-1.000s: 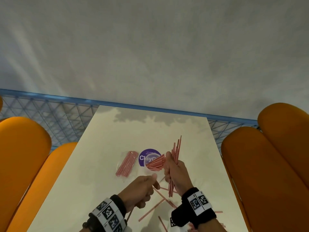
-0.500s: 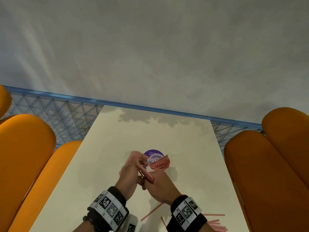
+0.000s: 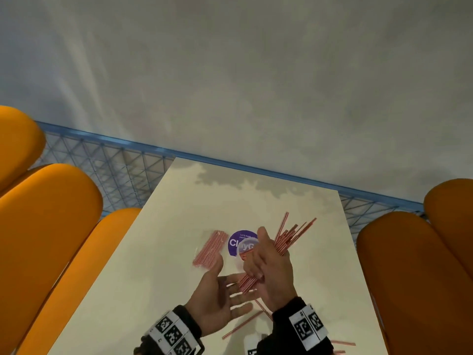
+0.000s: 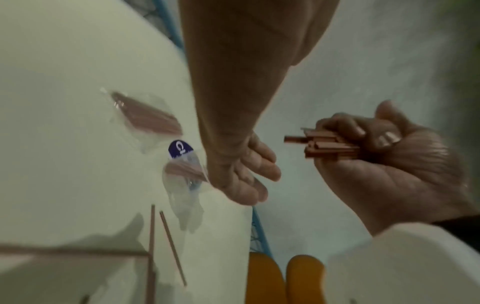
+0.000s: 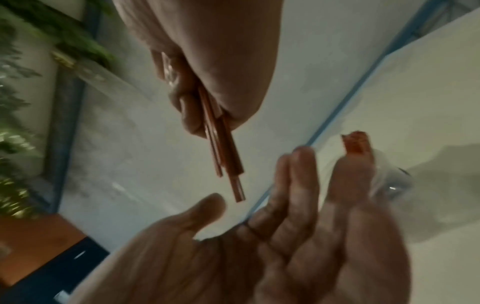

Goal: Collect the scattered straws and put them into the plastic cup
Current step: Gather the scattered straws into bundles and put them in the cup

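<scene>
My right hand (image 3: 263,265) grips a bundle of red straws (image 3: 289,239) just right of the clear plastic cup (image 3: 246,248); the bundle slants up to the far right. The cup stands on a purple sticker (image 3: 235,240) and holds several straws. My left hand (image 3: 230,293) lies open, palm up, just below the bundle's near end and holds nothing. In the right wrist view the straws (image 5: 223,148) stick out of my fist above the open left palm (image 5: 285,236). In the left wrist view the right hand (image 4: 389,156) clasps the straw ends (image 4: 324,146).
A wrapped packet of red straws (image 3: 210,249) lies left of the cup. Loose straws (image 3: 243,324) lie on the cream table (image 3: 158,252) near its front edge, more at the right (image 3: 343,343). Orange seat backs (image 3: 46,226) flank both sides, with a blue mesh rail (image 3: 122,170) behind.
Half a second ago both hands held the bundle together left of the cup. Now my left hand has let go and opened, and my right hand has swung the bundle to the cup's right.
</scene>
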`<state>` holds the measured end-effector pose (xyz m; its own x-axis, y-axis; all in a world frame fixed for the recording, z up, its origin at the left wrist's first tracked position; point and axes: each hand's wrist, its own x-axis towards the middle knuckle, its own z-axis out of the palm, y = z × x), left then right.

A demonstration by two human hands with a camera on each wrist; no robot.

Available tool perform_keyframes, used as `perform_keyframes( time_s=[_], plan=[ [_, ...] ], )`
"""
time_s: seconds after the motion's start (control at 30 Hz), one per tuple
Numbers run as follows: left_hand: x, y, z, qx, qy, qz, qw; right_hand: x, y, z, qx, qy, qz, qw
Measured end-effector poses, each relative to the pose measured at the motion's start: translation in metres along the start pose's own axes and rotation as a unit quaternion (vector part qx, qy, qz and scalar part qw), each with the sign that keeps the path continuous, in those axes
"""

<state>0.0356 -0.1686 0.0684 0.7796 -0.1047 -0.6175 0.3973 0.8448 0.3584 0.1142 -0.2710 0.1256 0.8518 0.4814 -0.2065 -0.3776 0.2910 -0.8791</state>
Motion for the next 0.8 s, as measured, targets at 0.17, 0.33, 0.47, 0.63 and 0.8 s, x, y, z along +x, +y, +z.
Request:
perform_keyframes(
  time_s=[0.17,0.33,0.47,0.63,0.8],
  plan=[
    [-0.009,0.0,0.008,-0.095,-0.072,0.015,0.993,-0.008,0.012,0.011,-0.102,-0.04,-0.062,0.992],
    [-0.015,0.001,0.011,-0.1,-0.083,0.013,0.992,-0.006,0.019,0.018,-0.109,0.022,-0.07,0.991],
    [-0.017,0.003,0.011,-0.073,-0.103,0.015,0.992,-0.01,0.014,0.024,-0.084,0.017,-0.058,0.995],
    [-0.009,0.004,-0.005,-0.072,-0.091,-0.011,0.993,-0.011,0.002,0.029,-0.045,-0.002,-0.067,0.997],
    [-0.013,-0.001,0.0,-0.119,-0.097,0.008,0.988,-0.016,0.0,0.032,-0.063,-0.033,-0.118,0.99]
  ],
)
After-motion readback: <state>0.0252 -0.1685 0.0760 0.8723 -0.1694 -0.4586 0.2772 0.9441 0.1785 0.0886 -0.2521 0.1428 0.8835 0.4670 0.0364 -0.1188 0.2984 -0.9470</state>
